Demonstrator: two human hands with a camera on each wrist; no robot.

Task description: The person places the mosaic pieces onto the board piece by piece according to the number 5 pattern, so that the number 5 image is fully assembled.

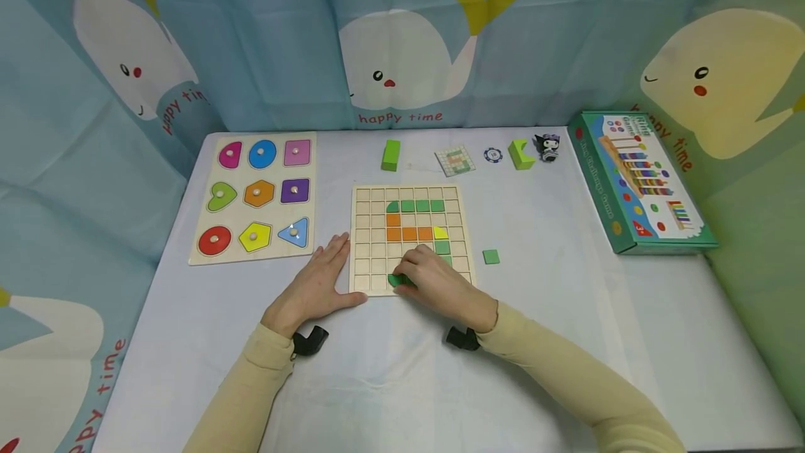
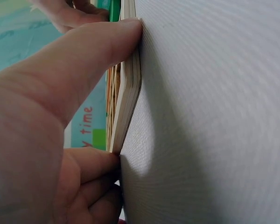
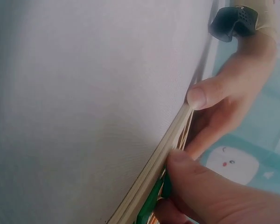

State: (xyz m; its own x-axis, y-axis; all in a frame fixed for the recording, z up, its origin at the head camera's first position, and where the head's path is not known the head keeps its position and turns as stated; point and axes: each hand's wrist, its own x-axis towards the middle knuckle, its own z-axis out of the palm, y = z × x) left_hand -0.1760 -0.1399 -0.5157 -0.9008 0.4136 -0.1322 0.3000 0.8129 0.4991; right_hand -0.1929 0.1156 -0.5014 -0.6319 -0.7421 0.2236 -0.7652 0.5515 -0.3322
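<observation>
A wooden grid board [image 1: 371, 247] lies on the table, with green, orange and yellow tiles set in its squares. My left hand [image 1: 317, 284] is spread at its left side, fingertips at the left edge and the thumb [image 2: 98, 44] against the near edge. Over the board's near rows, my right hand [image 1: 434, 284] pinches a dark green tile with a rounded corner [image 1: 394, 279] in the bottom row. In the right wrist view, the thumb [image 3: 196, 175] and a finger close round green tile pieces at the board's edge. Part of the lower right of the grid is hidden under this hand.
A loose green square tile [image 1: 491, 256] lies right of the board. Left stands a knob shape puzzle [image 1: 239, 215]. Behind the board are a green block [image 1: 390, 155], a pattern card [image 1: 455, 160], a chip [image 1: 493, 154], a notched block [image 1: 521, 154] and a figurine [image 1: 547, 147]. A game box [image 1: 641, 187] sits at right.
</observation>
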